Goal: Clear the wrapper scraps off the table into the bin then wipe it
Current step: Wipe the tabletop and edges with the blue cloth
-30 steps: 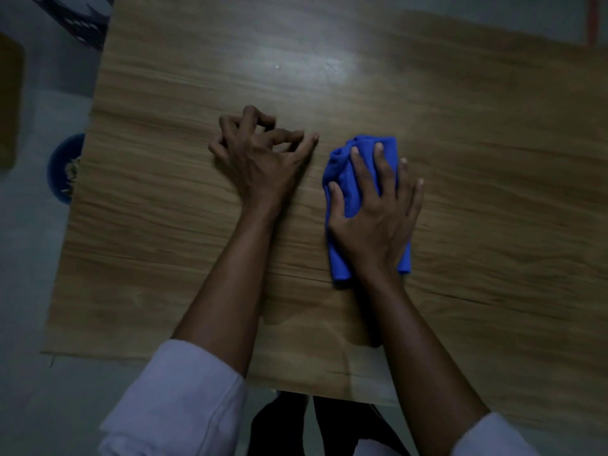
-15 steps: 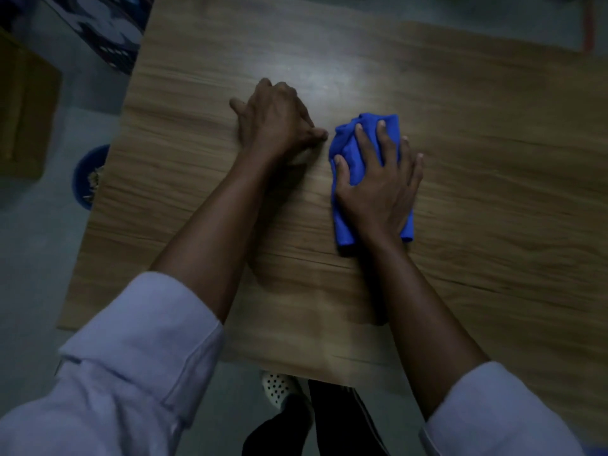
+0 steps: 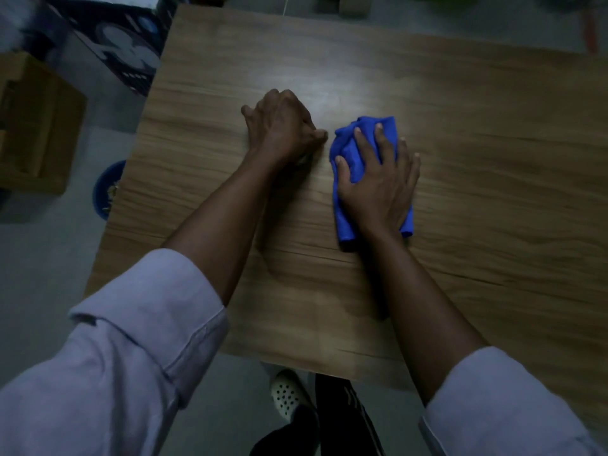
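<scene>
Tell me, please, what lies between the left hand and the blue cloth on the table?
In the head view, only a narrow strip of bare wooden table separates the left hand from the blue cloth.

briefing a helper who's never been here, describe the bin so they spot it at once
Start at the wooden table and look down at the floor off its left edge. There, just right of the brown cardboard box, sits the bin, partly hidden by the table's edge. It is the only round blue thing on the floor, with pale scraps inside; the blue cloth lies on the table.
</scene>
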Available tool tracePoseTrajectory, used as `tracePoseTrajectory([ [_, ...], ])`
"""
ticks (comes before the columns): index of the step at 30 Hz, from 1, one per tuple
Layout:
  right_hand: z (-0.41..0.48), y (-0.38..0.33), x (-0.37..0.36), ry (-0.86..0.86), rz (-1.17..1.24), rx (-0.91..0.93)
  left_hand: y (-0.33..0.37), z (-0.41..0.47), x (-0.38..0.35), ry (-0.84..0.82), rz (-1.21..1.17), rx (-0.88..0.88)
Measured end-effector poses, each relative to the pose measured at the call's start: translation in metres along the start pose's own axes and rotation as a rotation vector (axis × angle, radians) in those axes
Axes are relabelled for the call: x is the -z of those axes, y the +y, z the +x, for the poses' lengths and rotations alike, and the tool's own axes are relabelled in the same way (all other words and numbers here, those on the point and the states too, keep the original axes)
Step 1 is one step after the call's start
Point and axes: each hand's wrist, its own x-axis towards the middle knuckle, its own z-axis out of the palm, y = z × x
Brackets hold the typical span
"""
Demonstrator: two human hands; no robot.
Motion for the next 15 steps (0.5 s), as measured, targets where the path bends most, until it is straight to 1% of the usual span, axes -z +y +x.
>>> tracePoseTrajectory([
  [11,0.0,-0.001,0.0,0.004,-0.006,-0.004,-0.002,-0.007,0.0,0.026,-0.034,-0.01],
  [15,0.0,0.0,0.002,-0.002,-0.001,-0.002,-0.005,-0.011,0.001,0.042,-0.126,0.033],
])
